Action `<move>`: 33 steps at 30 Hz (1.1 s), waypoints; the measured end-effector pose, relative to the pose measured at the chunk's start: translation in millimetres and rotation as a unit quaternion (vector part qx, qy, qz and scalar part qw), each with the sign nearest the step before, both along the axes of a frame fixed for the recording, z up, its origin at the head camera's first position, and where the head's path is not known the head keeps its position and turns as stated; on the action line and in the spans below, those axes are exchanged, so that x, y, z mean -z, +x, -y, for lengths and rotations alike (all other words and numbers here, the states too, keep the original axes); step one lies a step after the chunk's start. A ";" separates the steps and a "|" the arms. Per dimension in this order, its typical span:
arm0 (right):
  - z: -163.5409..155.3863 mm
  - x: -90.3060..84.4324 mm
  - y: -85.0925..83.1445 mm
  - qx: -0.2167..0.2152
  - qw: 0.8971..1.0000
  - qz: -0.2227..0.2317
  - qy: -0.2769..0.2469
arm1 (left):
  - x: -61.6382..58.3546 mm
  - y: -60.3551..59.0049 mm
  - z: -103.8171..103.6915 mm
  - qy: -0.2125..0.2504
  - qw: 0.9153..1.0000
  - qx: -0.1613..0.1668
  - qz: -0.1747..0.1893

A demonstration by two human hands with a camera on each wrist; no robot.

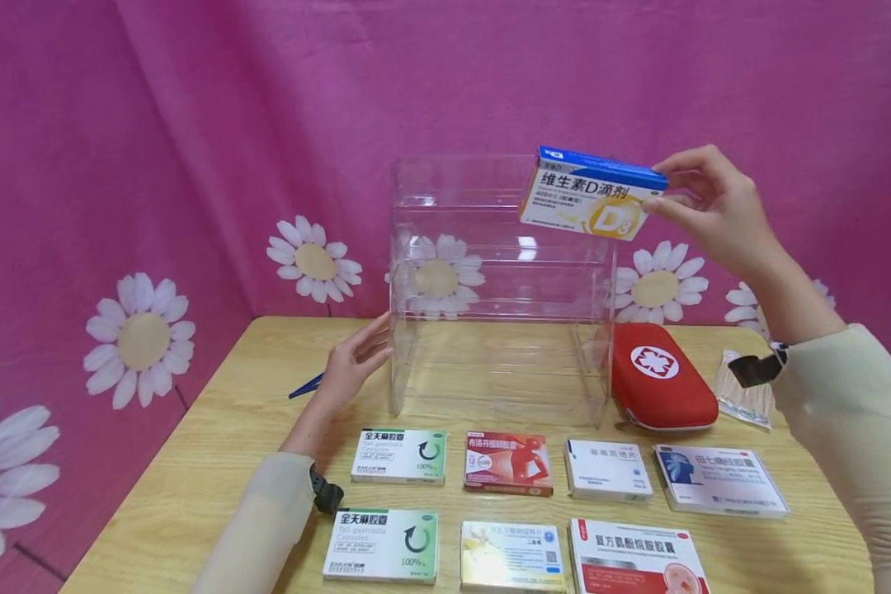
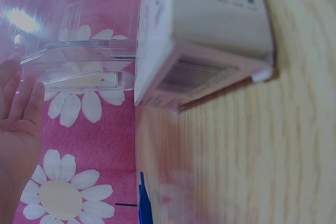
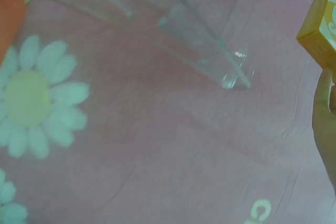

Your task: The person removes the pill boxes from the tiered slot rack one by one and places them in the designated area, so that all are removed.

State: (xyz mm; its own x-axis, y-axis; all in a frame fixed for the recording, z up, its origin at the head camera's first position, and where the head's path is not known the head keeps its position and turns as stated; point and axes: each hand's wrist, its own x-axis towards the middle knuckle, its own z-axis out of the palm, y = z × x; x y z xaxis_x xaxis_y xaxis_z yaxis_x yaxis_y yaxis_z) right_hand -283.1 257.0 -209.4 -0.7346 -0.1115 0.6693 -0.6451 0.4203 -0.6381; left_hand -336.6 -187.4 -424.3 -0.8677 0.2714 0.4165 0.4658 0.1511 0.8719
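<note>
My right hand (image 1: 723, 214) pinches a vitamin D drops box (image 1: 586, 194) by its right end, thumb in front and fingers behind. The box, white and yellow with a blue top, is held up in front of the upper right of a clear plastic tiered rack (image 1: 503, 316). A yellow corner of it shows at the right edge of the right wrist view. At the rack's left side is my left hand (image 1: 351, 359), fingers extended with the tips right at the panel. The left wrist view shows this hand (image 2: 21, 121) beside the transparent shelves.
Two rows of medicine boxes, including a red one (image 1: 509, 464) and a green-white one (image 1: 398, 455), lie before the rack. A red first-aid case (image 1: 683, 392) and a swab pack (image 1: 744, 394) are at right; blue tweezers (image 1: 307, 386) lie at left. A pink curtain (image 1: 327, 99) hangs behind.
</note>
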 end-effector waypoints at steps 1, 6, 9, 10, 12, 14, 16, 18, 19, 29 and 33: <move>-5.0 3.5 4.7 0.005 1.000 0.000 0.004 | 0.4 -0.5 0.6 0.002 1.000 0.000 0.000; -31.0 23.4 31.2 0.047 0.998 0.016 0.032 | 2.5 -3.8 3.3 0.001 1.000 0.002 -0.008; -46.1 37.3 46.2 0.054 0.997 0.018 0.042 | 3.4 -5.6 4.4 0.002 1.000 0.002 -0.008; -50.6 42.0 50.8 0.053 0.997 0.015 0.047 | 3.6 -6.1 4.9 0.001 1.000 0.001 -0.008; -59.2 52.3 59.4 0.026 0.999 0.012 0.036 | 3.5 -6.5 5.9 -0.002 1.000 0.001 -0.006; -67.2 62.0 67.9 -0.004 1.000 0.016 0.023 | 3.1 -6.9 6.5 -0.002 1.000 0.001 -0.005; -75.0 71.7 76.5 -0.020 0.999 0.021 0.018 | 2.7 -7.7 7.0 -0.003 1.000 0.000 -0.003; -83.2 81.1 85.8 -0.010 0.999 0.032 0.031 | 2.2 -8.4 7.4 -0.003 1.000 0.000 -0.002; -87.0 85.8 90.2 0.005 0.998 0.037 0.045 | 2.0 -8.8 7.7 -0.003 1.000 -0.001 -0.001; -126.1 137.4 124.6 0.031 0.992 0.071 0.099 | -1.1 -10.1 12.6 -0.016 1.000 -0.008 0.002; -135.2 153.1 135.6 -0.003 0.992 0.084 0.093 | -1.0 -11.1 14.1 -0.016 1.000 -0.010 0.003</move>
State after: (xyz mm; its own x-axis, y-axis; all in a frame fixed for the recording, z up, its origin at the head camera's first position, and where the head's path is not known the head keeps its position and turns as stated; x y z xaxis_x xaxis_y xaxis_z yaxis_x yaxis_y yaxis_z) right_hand -147.5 392.1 -362.5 -0.8332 -0.2266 0.5045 -0.5389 0.5375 -0.6485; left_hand -347.7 -201.4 -423.4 -0.8756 0.2673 0.4024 0.4569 0.1875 0.8695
